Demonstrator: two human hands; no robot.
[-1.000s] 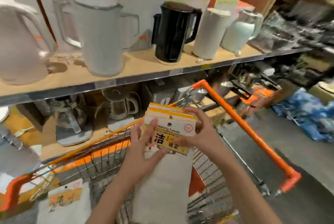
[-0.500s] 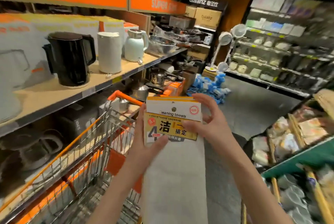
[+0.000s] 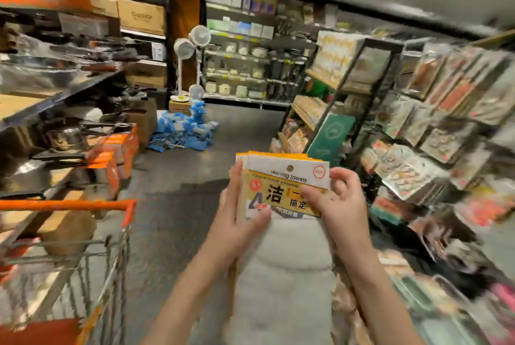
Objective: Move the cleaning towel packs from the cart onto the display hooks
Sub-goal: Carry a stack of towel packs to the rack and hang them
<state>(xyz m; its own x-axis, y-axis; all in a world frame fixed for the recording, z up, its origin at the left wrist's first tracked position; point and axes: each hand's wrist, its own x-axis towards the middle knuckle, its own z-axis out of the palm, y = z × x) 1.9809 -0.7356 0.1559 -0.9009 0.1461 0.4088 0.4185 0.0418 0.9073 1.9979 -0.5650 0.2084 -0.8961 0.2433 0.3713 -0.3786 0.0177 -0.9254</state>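
Note:
A stack of cleaning towel packs (image 3: pixel 284 186), with white and yellow header cards and grey cloth hanging below, is held upright in front of me. My left hand (image 3: pixel 237 225) grips the stack's left edge, thumb on the front card. My right hand (image 3: pixel 337 202) pinches the right edge, thumb across the yellow label. The orange-handled wire cart (image 3: pixel 83 205) stands at the lower left. The display with hanging goods (image 3: pixel 434 127) fills the right side, blurred; its hooks cannot be made out.
A shelf of pots and pans (image 3: pixel 69 133) runs along the left. Blue packets (image 3: pixel 184 130) lie heaped on the aisle floor ahead, beside white standing fans (image 3: pixel 189 46). A black-framed rack (image 3: pixel 334 110) stands right of centre. Grey aisle floor (image 3: pixel 172 177) lies between cart and display.
My view has swung right, from the kettle shelf and cart toward the aisle and the hanging display. Both hands keep the same hold on the packs, now away from the cart.

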